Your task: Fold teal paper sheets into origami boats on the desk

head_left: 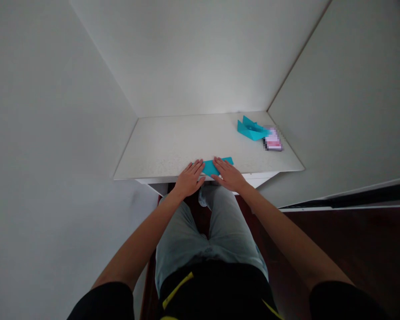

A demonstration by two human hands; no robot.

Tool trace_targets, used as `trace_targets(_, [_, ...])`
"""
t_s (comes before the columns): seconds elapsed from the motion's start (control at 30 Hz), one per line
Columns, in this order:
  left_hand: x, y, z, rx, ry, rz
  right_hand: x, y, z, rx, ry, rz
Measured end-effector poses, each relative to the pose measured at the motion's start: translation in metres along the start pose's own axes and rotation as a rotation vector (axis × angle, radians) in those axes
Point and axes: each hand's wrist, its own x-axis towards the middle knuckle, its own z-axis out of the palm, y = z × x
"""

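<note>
A folded piece of teal paper (212,167) lies flat at the near edge of a white table (173,142). My left hand (189,178) rests on its left end with the fingers stretched out flat. My right hand (228,173) presses on its right part, fingers likewise extended. Both palms face down and neither hand holds anything. Most of the paper is hidden under the hands.
A finished teal paper boat (251,129) stands at the table's far right, beside a small blurred pink and white object (273,140). White walls close in the table on the left, back and right. My knees are below the table edge over a dark floor.
</note>
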Motion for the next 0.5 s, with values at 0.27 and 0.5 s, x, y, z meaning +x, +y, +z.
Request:
trace_targets(0.27, [0.011, 0.037, -0.011, 0.041, 0.064, -0.129, -0.024, 0.040, -0.014, -0.030, 0.016, 0.101])
trace_targets(0.5, [0.031, 0.081, -0.002, 0.030, 0.025, 0.012, -0.020, 0.039, -0.010, 0.074, 0.151, 0.160])
